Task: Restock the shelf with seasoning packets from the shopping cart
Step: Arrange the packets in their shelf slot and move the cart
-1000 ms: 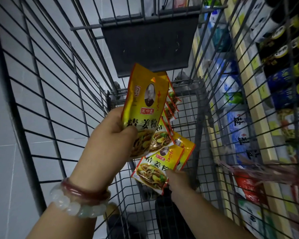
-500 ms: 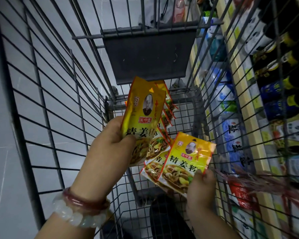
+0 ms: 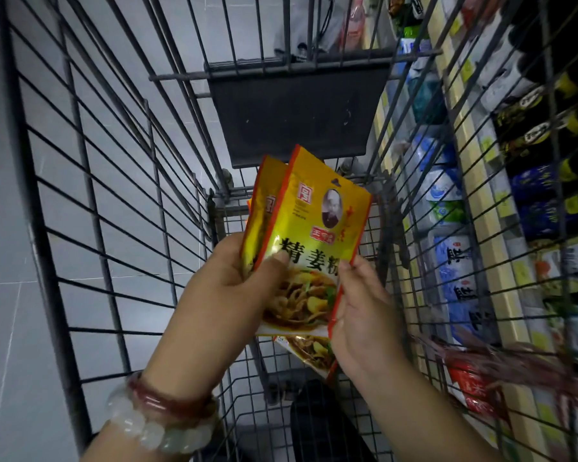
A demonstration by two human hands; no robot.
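both hands were inside the wire shopping cart (image 3: 90, 201), holding a small stack of yellow seasoning packets (image 3: 311, 241) above the cart floor. the left hand (image 3: 227, 295) grasped the stack from the left side: its thumb lay across the front of the top packet, just under the printed red label, and the other fingers were hidden behind the packets. the right hand (image 3: 364, 315) held the right edge of the same stack, with the thumb on the front near the lower right corner and the fingers curled behind — so this hand was also closed around the packets, not released. the packets stood nearly upright, a little tilted to the right, and were fanned: one more yellow packet (image 3: 264, 211) showed behind the top one at the left, and the corner of another (image 3: 311, 351) came out below, between the two hands. how many packets were in the stack, i cannot tell.

on the left wrist there were two bead bracelets (image 3: 161, 418), one dark red and one pale. the folding child seat (image 3: 297, 111) of the cart hung dark at the far end. through the right wall of the cart the shelf (image 3: 481, 208) was visible, with blue-and-white bags and dark bottles on it — it stood just beside the cart. the floor (image 3: 0, 328) at the left was of grey tiles.
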